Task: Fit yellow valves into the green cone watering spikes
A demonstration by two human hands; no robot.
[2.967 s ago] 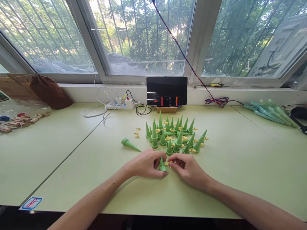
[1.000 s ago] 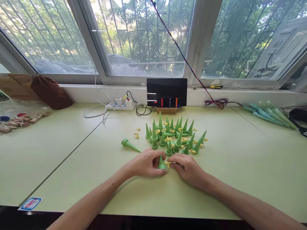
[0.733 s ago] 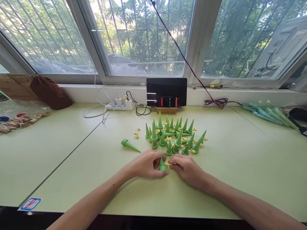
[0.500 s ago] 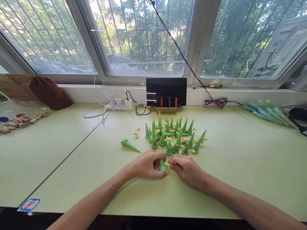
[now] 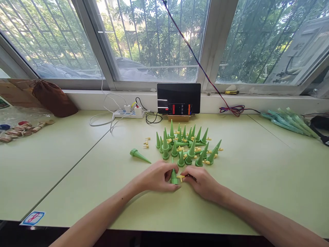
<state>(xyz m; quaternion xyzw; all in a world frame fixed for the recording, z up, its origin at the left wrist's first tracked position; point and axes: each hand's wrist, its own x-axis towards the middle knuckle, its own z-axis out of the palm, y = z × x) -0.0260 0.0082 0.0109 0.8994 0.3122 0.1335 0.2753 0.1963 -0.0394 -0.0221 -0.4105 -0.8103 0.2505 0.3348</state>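
Note:
My left hand [image 5: 156, 176] is closed round a green plastic cone spike [image 5: 174, 177], held just above the pale green table [image 5: 77, 178]. My right hand [image 5: 203, 181] pinches a small yellow fitting [image 5: 180, 177] against the side of that cone near its base. Just beyond my hands stands a cluster of several green cones [image 5: 187, 145] with yellow fittings on them. One green cone [image 5: 139, 155] lies on its side to the left of the cluster. A couple of loose yellow fittings [image 5: 146, 143] lie near it.
A dark tablet [image 5: 179, 97] and a phone [image 5: 180, 109] lean at the windowsill behind the cluster. A power strip with cables [image 5: 128, 112] sits at back left, a brown pouch [image 5: 52, 97] further left, wrapped green spikes [image 5: 289, 120] at far right.
Almost nothing differs. Both hands stay together on the same cone and fitting, with only slight finger shifts.

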